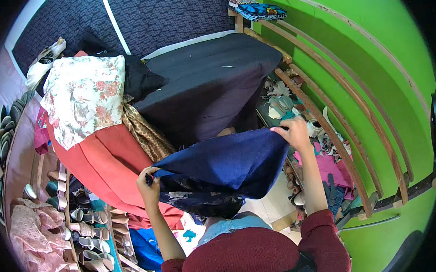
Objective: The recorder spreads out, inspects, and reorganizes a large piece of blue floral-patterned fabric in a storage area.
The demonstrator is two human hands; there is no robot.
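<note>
A dark blue cloth (224, 157) hangs stretched between my two hands. My left hand (148, 182) pinches its left edge, with a bunched bit of fabric at the fingers. At the upper right corner my right hand (294, 132) grips the cloth between thumb and fingers. A darker part with a faint pattern (196, 195) hangs below the blue surface, in front of my body; whether it is the same cloth I cannot tell. Beyond the cloth stands a table draped in black fabric (201, 78).
Red fabric (107, 155), white floral fabric (87, 93) and a leopard-print cloth (147, 132) lie to the left. Shoe racks with several shoes (93, 234) stand lower left. Wooden rails (342, 82) run along the green wall at right, above pink scraps (329, 170). Folded fabrics (261, 11) sit far right.
</note>
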